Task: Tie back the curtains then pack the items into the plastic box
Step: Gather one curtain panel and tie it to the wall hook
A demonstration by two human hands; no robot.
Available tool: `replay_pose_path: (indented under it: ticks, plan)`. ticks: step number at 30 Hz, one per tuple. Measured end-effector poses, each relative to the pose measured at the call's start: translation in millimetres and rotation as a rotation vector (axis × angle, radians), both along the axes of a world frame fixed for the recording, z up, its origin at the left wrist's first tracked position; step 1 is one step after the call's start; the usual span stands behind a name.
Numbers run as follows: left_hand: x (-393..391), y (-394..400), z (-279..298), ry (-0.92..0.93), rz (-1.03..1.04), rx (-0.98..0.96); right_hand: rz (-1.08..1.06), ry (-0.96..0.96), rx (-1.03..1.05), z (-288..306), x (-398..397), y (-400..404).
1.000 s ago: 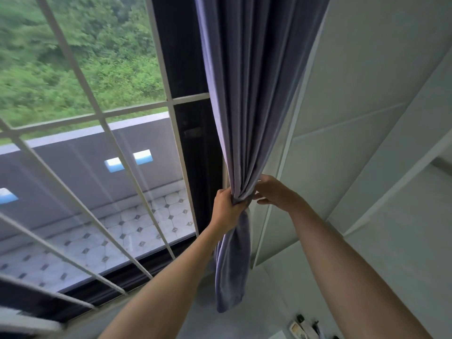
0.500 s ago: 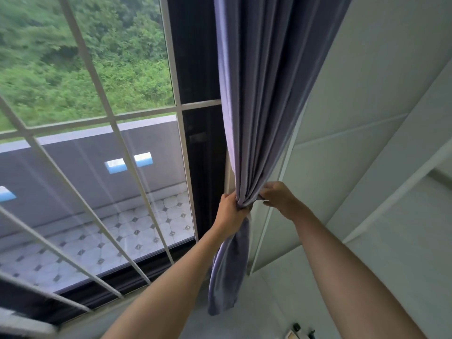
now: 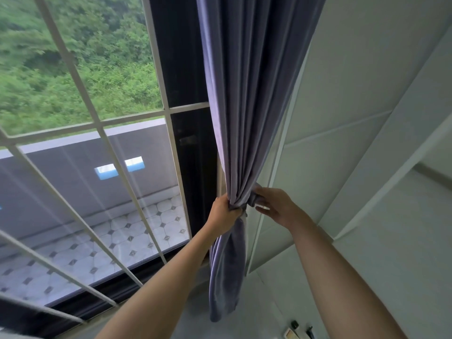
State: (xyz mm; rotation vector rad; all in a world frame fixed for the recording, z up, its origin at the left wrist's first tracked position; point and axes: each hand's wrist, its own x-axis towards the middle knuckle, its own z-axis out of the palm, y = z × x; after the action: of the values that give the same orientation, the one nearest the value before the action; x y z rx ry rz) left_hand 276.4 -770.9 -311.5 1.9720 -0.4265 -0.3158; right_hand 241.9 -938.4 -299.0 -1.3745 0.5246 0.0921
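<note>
A wide window with a white metal grille [image 3: 102, 123] fills the left of the view; green trees and a tiled balcony floor are seen through it. A dark window frame [image 3: 186, 118] stands to its right, then the pale grey panelled wall [image 3: 367, 94].

The long grey-purple fabric curtain [image 3: 247, 94] hangs between frame and wall, gathered to a narrow waist low down, its tail falling loose below toward the floor.

Left hand [image 3: 223, 212]: closed in a fist around the gathered waist from the window side, arm stretched up and forward, wrist roughly in line with the forearm. The bunch is pinched tight here.

Right hand [image 3: 276, 207]: on the wall side of the waist, fingers part open and spread, fingertips touching a small fold or strip of the same cloth at the bunch. Whether that strip is a separate tie-back cannot be told. Forearm raised steeply from lower right.

Judged step: binding the gathered curtain. To be done well, the fist should be kept firm so the pleats are not released, while the strip is wrapped snug round the waist and fastened.

The plastic box is not in view. A few small objects [image 3: 297, 331] lie at the bottom edge, too small to identify.
</note>
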Motion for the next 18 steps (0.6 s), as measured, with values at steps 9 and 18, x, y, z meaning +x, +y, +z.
replay_pose_path:
  ticks: [9,18]
  plan:
    - [3.5,8.0,-1.7,0.012,0.036,-0.040,-0.386,-0.318,0.548,-12.2,-24.0,-7.1]
    - [-3.6,4.7,-9.8,-0.059,-0.021,-0.084,-0.454,-0.155,0.398,-56.4,-55.0,22.3]
